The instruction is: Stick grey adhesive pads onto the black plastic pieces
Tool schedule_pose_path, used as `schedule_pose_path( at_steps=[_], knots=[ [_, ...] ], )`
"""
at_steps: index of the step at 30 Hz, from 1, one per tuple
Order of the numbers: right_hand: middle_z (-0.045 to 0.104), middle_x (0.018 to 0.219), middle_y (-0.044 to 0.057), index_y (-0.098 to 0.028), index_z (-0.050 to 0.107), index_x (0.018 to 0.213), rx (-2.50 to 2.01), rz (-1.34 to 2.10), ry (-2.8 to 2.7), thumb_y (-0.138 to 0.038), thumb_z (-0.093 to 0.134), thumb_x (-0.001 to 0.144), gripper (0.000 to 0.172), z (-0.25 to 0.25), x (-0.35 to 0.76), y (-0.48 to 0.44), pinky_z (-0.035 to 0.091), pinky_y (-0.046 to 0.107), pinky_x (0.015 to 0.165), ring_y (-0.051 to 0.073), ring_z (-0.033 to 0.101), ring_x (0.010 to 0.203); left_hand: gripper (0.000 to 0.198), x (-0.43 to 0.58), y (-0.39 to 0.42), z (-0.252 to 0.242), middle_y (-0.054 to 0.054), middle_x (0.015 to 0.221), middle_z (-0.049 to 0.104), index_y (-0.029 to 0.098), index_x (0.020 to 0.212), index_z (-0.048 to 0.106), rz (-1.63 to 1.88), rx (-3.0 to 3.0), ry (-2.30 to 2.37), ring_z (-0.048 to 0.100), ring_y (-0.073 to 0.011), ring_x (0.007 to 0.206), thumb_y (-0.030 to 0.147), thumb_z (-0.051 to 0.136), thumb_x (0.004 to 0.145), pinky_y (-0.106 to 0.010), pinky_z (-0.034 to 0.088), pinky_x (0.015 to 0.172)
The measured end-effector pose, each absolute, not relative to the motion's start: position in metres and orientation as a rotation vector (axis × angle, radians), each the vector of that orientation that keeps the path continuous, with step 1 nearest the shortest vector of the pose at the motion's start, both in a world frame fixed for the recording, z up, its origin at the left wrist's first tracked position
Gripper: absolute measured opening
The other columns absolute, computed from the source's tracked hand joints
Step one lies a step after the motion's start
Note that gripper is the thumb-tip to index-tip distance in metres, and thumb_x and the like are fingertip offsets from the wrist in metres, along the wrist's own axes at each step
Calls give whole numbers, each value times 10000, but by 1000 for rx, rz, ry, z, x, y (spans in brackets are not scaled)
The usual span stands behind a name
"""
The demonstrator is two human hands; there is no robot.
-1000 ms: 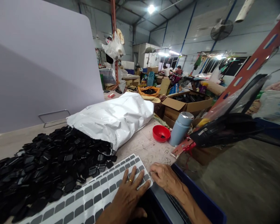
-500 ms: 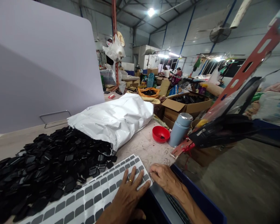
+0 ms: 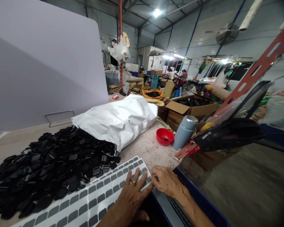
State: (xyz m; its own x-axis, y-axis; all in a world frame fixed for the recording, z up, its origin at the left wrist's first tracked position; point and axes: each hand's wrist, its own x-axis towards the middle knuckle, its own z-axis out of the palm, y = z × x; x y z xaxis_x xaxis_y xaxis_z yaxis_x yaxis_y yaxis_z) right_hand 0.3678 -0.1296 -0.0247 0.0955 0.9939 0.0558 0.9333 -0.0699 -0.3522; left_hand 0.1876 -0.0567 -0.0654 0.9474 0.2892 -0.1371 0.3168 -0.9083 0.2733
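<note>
A white sheet [image 3: 92, 194] with rows of grey rounded squares lies at a slant along the table's near edge. My left hand [image 3: 130, 195] rests on its right end, fingers spread, a ring on one finger. At the sheet's right corner my right hand [image 3: 164, 180] has its thumb and fingers pinched together; what they hold, if anything, is too small to make out. Beyond the sheet spreads a heap of small black plastic pieces [image 3: 54, 167]. It runs up to the mouth of a white plastic sack [image 3: 120, 119] lying on its side.
A red bowl [image 3: 165, 136] with a small dark piece inside stands beside a blue-grey flask [image 3: 185, 132]. A slanted red metal post [image 3: 241, 85] with a black bag [image 3: 222, 135] rises at right. Below my right arm is a blue bin [image 3: 203, 201]. An open carton [image 3: 191, 108] stands behind.
The view has shifted slightly. My right hand's fingertips have closed in at the sheet's corner, nearer my left fingers. My left hand stays flat on the sheet.
</note>
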Motion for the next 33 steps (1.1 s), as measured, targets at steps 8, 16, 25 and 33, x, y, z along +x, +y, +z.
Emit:
schedule_pose_path(
  at_steps=[8,16,25,33],
  knots=[
    [508,631,-59,-211,506,697,-1972,456,-1780,-205,481,813,119,-13,363,-134,303,222,596,115,490,621,1182,187,-54,-62,-156,1551,198,391,1453,223,-99,2760,422,90,-482,1389,488,881,476,-753,64,1044],
    [498,649,-44,-204,554,781,-1933,587,-1468,-324,397,876,219,-22,359,-147,368,222,583,132,491,622,584,157,-45,-51,-148,1482,371,264,1374,417,352,2715,409,310,-369,1367,410,611,843,-553,298,1087],
    [429,584,-47,-196,624,847,-1841,808,-1123,-407,432,793,291,-33,348,-149,346,241,514,137,420,537,230,116,17,-16,-117,947,596,151,935,631,252,2743,1414,527,-289,935,120,409,886,-406,430,808],
    [417,556,-55,-189,640,867,-1782,816,-1079,-396,457,803,284,-26,337,-149,336,242,520,125,413,519,170,112,33,-18,-75,966,607,186,938,574,270,2618,1376,549,-239,931,103,488,817,-324,402,785]
  ],
)
